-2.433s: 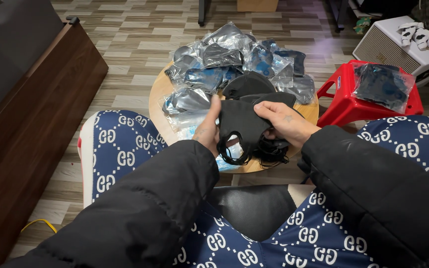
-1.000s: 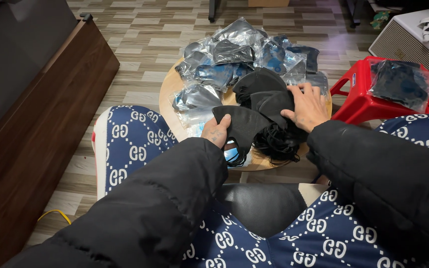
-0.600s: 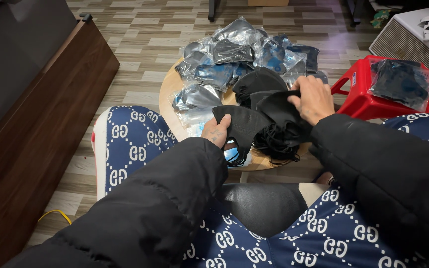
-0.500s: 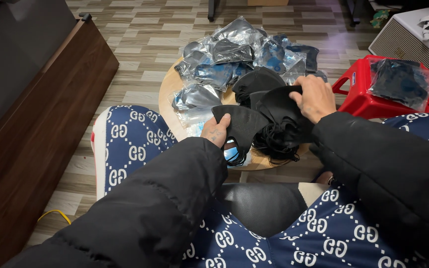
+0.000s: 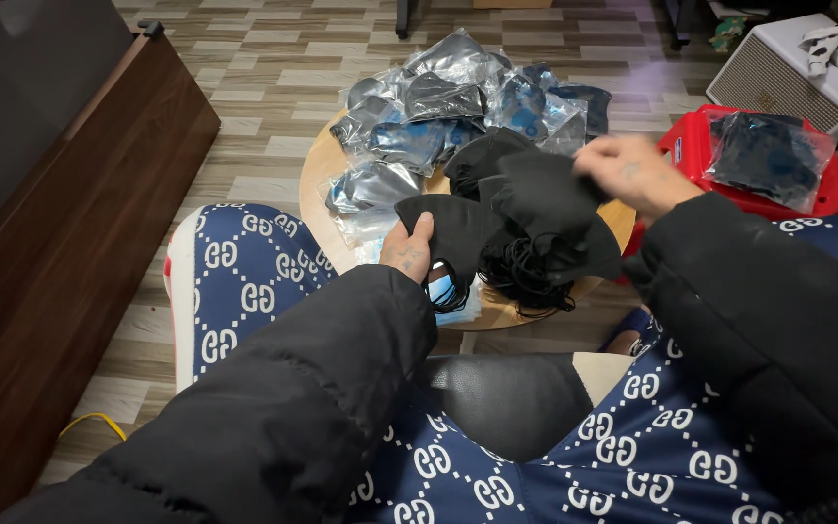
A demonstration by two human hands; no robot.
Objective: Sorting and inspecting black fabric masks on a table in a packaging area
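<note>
While a heap of clear bagged masks (image 5: pixel 438 107) waits at the far side of the small round wooden counter (image 5: pixel 317 180), a seated person in a black padded jacket works through a loose pile of black face masks (image 5: pixel 526 228) at its near edge. The left hand (image 5: pixel 409 250) has its grip closed on one flat black mask (image 5: pixel 453 228), thumb on top, holding it just over the counter's near rim; a scrap of light blue (image 5: pixel 443 289) shows beneath it. The right hand (image 5: pixel 632 173), blurred in the frame, is raised over the pile with its fingers pinched on the upper edge of another black mask (image 5: pixel 545 189); how tight that grip is cannot be told through the blur. Tangled ear loops (image 5: pixel 526 281) spill from the pile toward the person's lap.

Judging by the layout, the work is only partly done: many sealed bags lie untouched beyond the loose masks. One more filled bag (image 5: pixel 768 155) rests on a red plastic stool (image 5: pixel 695 146) to the right, near a white box-shaped unit (image 5: pixel 778 73). A dark wooden cabinet (image 5: pixel 60 223) runs along the left over a striped wood floor (image 5: pixel 264 78).
</note>
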